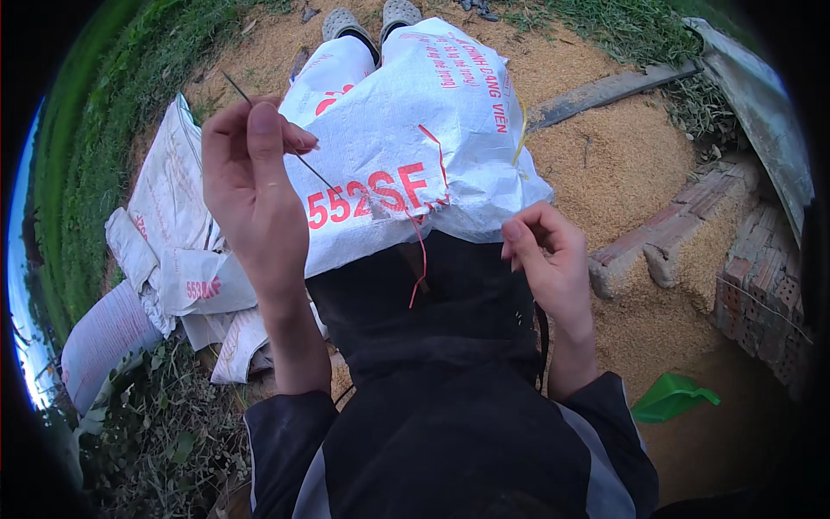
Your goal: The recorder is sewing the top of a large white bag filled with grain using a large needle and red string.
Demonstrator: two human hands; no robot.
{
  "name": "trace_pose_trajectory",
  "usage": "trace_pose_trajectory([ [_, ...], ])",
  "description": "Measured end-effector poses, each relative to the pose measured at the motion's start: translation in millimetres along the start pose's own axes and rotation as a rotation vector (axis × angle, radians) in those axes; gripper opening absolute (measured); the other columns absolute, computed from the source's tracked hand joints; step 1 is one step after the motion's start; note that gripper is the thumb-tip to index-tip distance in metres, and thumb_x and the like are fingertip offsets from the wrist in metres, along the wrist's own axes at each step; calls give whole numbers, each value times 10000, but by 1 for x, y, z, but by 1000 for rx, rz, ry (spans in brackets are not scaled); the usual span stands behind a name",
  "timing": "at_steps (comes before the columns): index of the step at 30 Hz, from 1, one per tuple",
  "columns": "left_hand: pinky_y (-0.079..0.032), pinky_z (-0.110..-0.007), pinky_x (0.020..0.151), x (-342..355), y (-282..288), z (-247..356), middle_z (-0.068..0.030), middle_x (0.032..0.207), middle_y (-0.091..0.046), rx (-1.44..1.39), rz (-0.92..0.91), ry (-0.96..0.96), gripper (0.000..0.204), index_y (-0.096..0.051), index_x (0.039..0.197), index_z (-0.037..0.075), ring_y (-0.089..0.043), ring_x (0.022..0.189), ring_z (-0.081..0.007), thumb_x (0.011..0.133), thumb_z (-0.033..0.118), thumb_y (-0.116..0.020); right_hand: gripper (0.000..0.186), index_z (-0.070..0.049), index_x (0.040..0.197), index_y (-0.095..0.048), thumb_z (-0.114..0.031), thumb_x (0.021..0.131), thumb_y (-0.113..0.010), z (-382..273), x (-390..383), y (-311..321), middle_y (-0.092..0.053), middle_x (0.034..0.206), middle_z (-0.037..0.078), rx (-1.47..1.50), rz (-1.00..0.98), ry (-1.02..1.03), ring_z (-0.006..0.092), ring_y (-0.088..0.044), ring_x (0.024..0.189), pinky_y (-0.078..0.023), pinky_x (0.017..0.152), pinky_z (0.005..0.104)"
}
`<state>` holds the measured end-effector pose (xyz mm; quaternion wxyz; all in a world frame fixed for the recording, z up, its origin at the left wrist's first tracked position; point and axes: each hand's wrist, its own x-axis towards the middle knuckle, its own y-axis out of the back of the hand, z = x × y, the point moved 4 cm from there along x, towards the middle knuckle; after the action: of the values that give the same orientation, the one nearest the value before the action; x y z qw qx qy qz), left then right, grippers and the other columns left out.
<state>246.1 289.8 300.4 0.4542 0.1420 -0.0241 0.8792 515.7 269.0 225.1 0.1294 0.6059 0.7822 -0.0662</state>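
A white woven sack (372, 130) with red print lies spread over my lap and legs. Raised above its left side, my left hand (259, 173) pinches a long, thin, dark needle (313, 170) between thumb and fingers, its lower end slanting down over the sack. A red string (423, 251) runs through the sack near its close edge, and a loose end hangs down over my dark clothing. My right hand (546, 259) is beside the sack's right corner, thumb and fingers curled together. Whatever it may hold is too small or hidden to make out.
More white sacks (173, 216) lie heaped at my left, beside a full, rounded sack (108, 342). Grain husks (635, 186) cover the ground at right, with a wooden plank (614, 91), hollow bricks (756, 285) and a green plastic piece (670, 398). Clogs (350, 30) are on my feet.
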Motion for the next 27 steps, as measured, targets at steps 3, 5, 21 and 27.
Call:
trace_pose_trajectory([
  [3,-409,-203,579,-65,-12,-8,-17,773,-538,-78,-244,318,188,-564,1097,-14,-512,639,-62,1060,165,-520,242,3,903,-655,-226,910,-734,-38,37,-14,-620,730,66,-510,62,455,157,-598,661,-456,580,300],
  [5,-337,-181,566,-118,-20,-18,23,788,-534,-88,-498,555,169,-579,1133,16,-440,637,-16,1039,157,-567,210,2,940,-662,-194,904,-727,-39,56,-30,-620,765,68,-585,-20,496,158,-587,679,-460,617,314],
  [21,-324,-204,615,-161,-22,-87,44,857,-595,-301,-5,864,239,-664,1081,24,-438,728,-13,987,243,-674,152,6,983,-607,-142,1016,-586,-1,87,-53,-664,846,28,-221,-239,113,82,-601,814,-482,779,258],
  [27,-260,-233,531,-166,-16,-93,87,673,-438,-304,-67,903,196,-605,874,102,-344,591,-19,979,249,-680,156,33,951,-599,-105,946,-672,-3,78,-53,-665,865,97,-238,-155,264,158,-635,811,-501,763,308],
])
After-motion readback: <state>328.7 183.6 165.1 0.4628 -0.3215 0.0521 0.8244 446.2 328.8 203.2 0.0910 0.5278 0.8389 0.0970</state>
